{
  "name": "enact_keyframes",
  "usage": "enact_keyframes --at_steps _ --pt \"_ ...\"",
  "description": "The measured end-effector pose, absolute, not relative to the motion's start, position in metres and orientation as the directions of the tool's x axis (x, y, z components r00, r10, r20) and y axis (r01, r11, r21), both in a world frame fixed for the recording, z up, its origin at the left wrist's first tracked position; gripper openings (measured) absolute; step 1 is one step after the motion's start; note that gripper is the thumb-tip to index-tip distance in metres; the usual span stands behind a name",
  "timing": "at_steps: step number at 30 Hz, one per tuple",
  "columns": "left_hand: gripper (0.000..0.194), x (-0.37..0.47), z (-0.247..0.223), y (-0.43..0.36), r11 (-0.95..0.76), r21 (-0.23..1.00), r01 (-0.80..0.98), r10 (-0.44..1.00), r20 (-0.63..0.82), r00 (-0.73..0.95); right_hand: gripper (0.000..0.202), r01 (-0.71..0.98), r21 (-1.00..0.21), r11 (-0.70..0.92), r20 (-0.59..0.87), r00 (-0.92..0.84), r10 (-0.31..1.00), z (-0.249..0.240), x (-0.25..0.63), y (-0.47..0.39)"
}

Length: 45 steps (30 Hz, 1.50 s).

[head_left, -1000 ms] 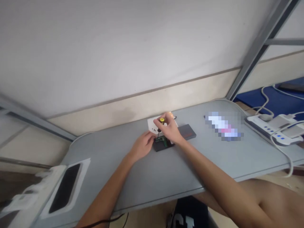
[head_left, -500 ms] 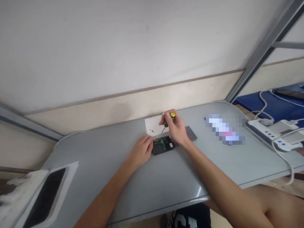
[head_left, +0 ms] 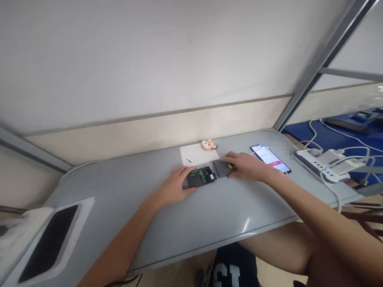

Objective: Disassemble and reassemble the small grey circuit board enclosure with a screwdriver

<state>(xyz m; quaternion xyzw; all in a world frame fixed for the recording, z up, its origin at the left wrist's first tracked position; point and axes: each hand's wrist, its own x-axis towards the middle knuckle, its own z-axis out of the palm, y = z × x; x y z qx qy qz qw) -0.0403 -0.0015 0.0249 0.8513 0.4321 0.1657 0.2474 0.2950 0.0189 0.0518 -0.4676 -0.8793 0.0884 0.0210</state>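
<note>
My left hand (head_left: pixel 175 185) grips the left end of an opened black device (head_left: pixel 200 182), thumb at its near edge and fingers at its far edge. A green circuit board (head_left: pixel 199 175) shows inside the device. Just right of it lies a dark grey case part (head_left: pixel 220 169), and my right hand (head_left: pixel 245 165) is closed around its right end. Yellow on a screwdriver (head_left: pixel 230 166) shows under the right fingers; whether it is held or lies on the case part cannot be made out. Several tiny dark screws (head_left: pixel 188 160) rest on white paper (head_left: pixel 190 153) behind the device.
An orange and white round trinket (head_left: pixel 207 144) sits on the paper. A lit phone (head_left: pixel 271 158) and a white power strip (head_left: pixel 323 165) with cables are to the right. At the left, a black phone-like slab (head_left: pixel 49 243) lies on papers. A wall closes off the desk's back.
My right hand has left the circuit board with the screwdriver and moved right onto the grey case part. My left hand now spans the device's end. The trinket has come into sight.
</note>
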Motion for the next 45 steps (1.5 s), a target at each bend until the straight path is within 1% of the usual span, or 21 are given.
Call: enact_keyframes --at_steps 5,9,14,17,23,25,27,28,29,30,31,32,34,36,38,40,42,45 --pt "0.074 -0.045 0.014 0.004 -0.423 0.67 0.61 0.849 0.059 0.525 0.058 0.831 -0.208 0.516 -0.085 -0.541 0.837 0.063 0.282 0.029" --pt "0.083 -0.045 0.007 0.006 -0.398 0.684 0.612 0.875 0.081 0.478 0.051 0.758 -0.27 0.594 -0.071 -0.631 0.773 0.067 0.26 0.025" --pt "0.089 -0.04 0.002 0.006 -0.394 0.668 0.631 0.891 0.11 0.44 0.057 0.722 -0.185 0.667 0.016 -0.676 0.737 0.057 0.24 0.006" --pt "0.089 -0.039 0.0 0.006 -0.423 0.655 0.626 0.881 0.138 0.452 0.057 0.706 -0.189 0.683 0.07 -0.684 0.726 0.049 0.233 0.001" --pt "0.1 -0.042 0.001 0.008 -0.408 0.652 0.639 0.882 0.101 0.461 0.053 0.629 -0.283 0.724 0.184 -0.705 0.685 0.031 0.222 0.006" --pt "0.096 -0.041 0.003 0.008 -0.426 0.633 0.646 0.875 0.106 0.473 0.055 0.595 -0.34 0.728 0.202 -0.71 0.674 0.03 0.221 0.006" --pt "0.085 -0.039 0.006 0.007 -0.457 0.605 0.652 0.863 0.125 0.489 0.049 0.544 -0.44 0.714 0.248 -0.691 0.679 0.035 0.221 0.008" --pt "0.08 -0.038 0.008 0.006 -0.472 0.589 0.656 0.858 0.134 0.496 0.041 0.511 -0.505 0.696 0.299 -0.653 0.696 0.038 0.22 0.01" --pt "0.074 -0.036 0.01 0.005 -0.483 0.574 0.662 0.854 0.14 0.502 0.031 0.472 -0.578 0.666 0.369 -0.577 0.729 0.042 0.22 0.014" --pt "0.07 -0.035 0.012 0.003 -0.489 0.559 0.669 0.853 0.146 0.502 0.023 0.423 -0.651 0.63 0.447 -0.456 0.769 0.046 0.218 0.019" --pt "0.066 -0.033 0.014 0.002 -0.495 0.545 0.676 0.852 0.151 0.502 0.022 0.358 -0.724 0.589 0.505 -0.306 0.807 0.048 0.217 0.027" --pt "0.062 -0.032 0.015 0.001 -0.506 0.534 0.677 0.847 0.159 0.508 0.026 0.275 -0.794 0.543 0.527 -0.134 0.839 0.05 0.215 0.036" --pt "0.054 -0.032 0.018 -0.001 -0.536 0.515 0.669 0.832 0.187 0.523 0.041 0.082 -0.876 0.476 0.483 0.126 0.867 0.05 0.211 0.055" --pt "0.046 -0.032 0.019 -0.002 -0.56 0.503 0.658 0.819 0.219 0.53 0.062 -0.016 -0.915 0.403 0.382 0.287 0.879 0.043 0.209 0.071" --pt "0.036 -0.033 0.018 -0.002 -0.568 0.5 0.654 0.817 0.244 0.523 0.072 -0.04 -0.951 0.305 0.277 0.319 0.906 0.033 0.209 0.078" --pt "0.026 -0.033 0.018 -0.002 -0.569 0.518 0.639 0.816 0.259 0.516 0.071 -0.036 -0.972 0.232 0.213 0.287 0.934 0.022 0.208 0.076" --pt "0.024 -0.033 0.017 -0.002 -0.563 0.554 0.614 0.818 0.269 0.508 0.065 -0.036 -0.976 0.216 0.201 0.244 0.949 0.013 0.207 0.07" --pt "0.027 -0.033 0.015 -0.001 -0.532 0.605 0.593 0.838 0.272 0.473 0.059 -0.026 -0.978 0.205 0.195 0.211 0.958 0.005 0.204 0.063"
